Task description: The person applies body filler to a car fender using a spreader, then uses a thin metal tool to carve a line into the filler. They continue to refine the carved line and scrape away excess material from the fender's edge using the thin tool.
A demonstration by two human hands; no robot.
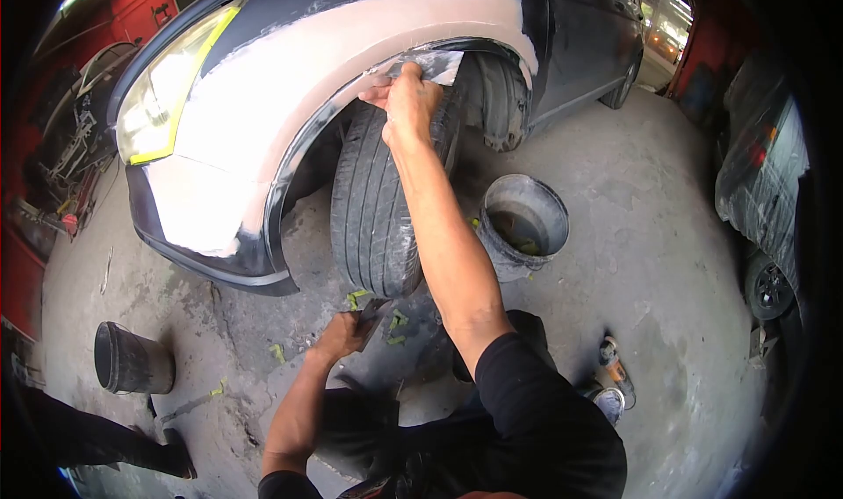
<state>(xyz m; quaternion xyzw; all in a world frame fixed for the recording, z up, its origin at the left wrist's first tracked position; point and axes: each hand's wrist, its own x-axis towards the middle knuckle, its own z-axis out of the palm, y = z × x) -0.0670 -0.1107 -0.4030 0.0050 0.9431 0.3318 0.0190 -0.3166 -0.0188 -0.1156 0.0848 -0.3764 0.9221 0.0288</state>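
My right hand point(411, 104) is raised to the edge of the wheel arch, its fingers closed on a flat grey-white sheet point(439, 65) that lies against the arch lip. Pale filler or primer covers much of the car fender point(255, 69). Below the arch stands the tyre point(373, 209), partly behind my right forearm. Low in front of the tyre, my left hand point(341, 337) grips a dark flat piece point(372, 320), slightly blurred. Yellow tape edges the headlight point(167, 95).
A large bucket point(527, 222) stands right of the tyre, a dark bucket point(132, 358) at left. A can point(608, 402) and a bottle point(616, 369) are near my right side. Another person's leg point(105, 433) shows lower left. Green tape scraps point(397, 322) litter the floor.
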